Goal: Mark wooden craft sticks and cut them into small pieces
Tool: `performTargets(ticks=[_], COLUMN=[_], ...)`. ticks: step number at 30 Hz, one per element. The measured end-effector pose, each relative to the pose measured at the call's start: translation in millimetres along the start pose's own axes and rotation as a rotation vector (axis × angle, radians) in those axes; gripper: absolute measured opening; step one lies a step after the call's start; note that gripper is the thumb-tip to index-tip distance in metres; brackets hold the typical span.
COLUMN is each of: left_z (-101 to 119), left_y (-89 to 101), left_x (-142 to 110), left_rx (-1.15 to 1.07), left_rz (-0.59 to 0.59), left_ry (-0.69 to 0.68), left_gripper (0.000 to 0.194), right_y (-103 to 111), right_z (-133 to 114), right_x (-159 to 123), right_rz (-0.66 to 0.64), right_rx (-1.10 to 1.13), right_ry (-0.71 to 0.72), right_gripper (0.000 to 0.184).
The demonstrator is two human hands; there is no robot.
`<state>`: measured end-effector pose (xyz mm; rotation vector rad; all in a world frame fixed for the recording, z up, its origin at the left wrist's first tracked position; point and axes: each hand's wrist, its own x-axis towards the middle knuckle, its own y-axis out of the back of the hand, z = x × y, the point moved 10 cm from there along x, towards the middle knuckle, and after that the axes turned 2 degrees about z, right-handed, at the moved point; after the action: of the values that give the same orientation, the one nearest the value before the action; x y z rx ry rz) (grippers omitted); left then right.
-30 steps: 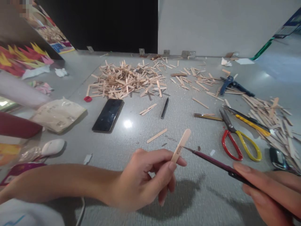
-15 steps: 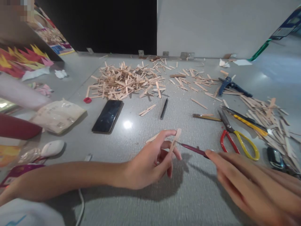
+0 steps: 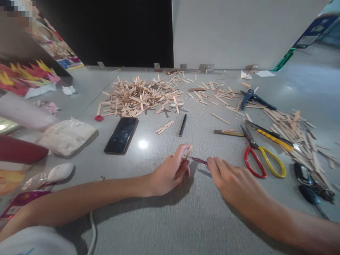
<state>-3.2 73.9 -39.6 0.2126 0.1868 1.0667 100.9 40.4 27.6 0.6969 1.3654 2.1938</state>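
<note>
Between the thumb and fingers of my left hand (image 3: 168, 176) a small wooden craft stick (image 3: 189, 151) is pinched, its upper end poking out past the index finger. My right hand (image 3: 230, 180) is closed around a slim purple tool (image 3: 199, 161) with a fine tip. That tip points left and reaches the stick close to my left fingers; whether it touches cannot be told. Both hands are just above the grey table (image 3: 164, 226). Beyond them lie a black pen (image 3: 183, 125) and a pair of loose craft sticks (image 3: 164, 127).
A large heap of craft sticks (image 3: 143, 94) spreads at the back. Scissors (image 3: 256, 152), a yellow cutter (image 3: 275, 138), blue pliers (image 3: 248, 98) and more sticks (image 3: 297, 122) lie right. A phone (image 3: 121, 135), a white mouse (image 3: 61, 172) and a plastic packet (image 3: 69, 136) lie left.
My right hand has moved left with the purple tool, nearer my left hand. The held craft stick has turned and shows shorter. The whole view has shifted slightly.
</note>
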Motion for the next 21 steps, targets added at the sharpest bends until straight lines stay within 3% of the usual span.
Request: performTargets(ticks=[5, 8, 15, 19, 21], left_z=[7, 13, 7, 5, 6], left_y=[8.1, 10.8, 10.2, 8.5, 7.6], left_x=[2, 4, 6, 4, 3], left_rx=[0.074, 0.157, 0.138, 0.185, 0.192], left_rz=[0.05, 0.06, 0.066, 0.076, 0.075], left_ry=[-0.083, -0.123, -0.121, -0.141, -0.17], left_gripper=[0.046, 0.044, 0.032, 0.036, 0.039], right_y=[-7, -3, 10, 15, 13], right_z=[-1, 0, -6, -7, -8], right_x=[3, 0, 5, 18, 24], right_rz=[-0.022, 0.023, 0.051, 0.071, 0.058], right_rx=[0.041, 0.06, -0.025, -0.081, -0.108], right_ry=[-0.011, 0.005, 0.022, -0.033, -0.049], right_gripper=[0.061, 0.064, 0.058, 0.034, 0.032])
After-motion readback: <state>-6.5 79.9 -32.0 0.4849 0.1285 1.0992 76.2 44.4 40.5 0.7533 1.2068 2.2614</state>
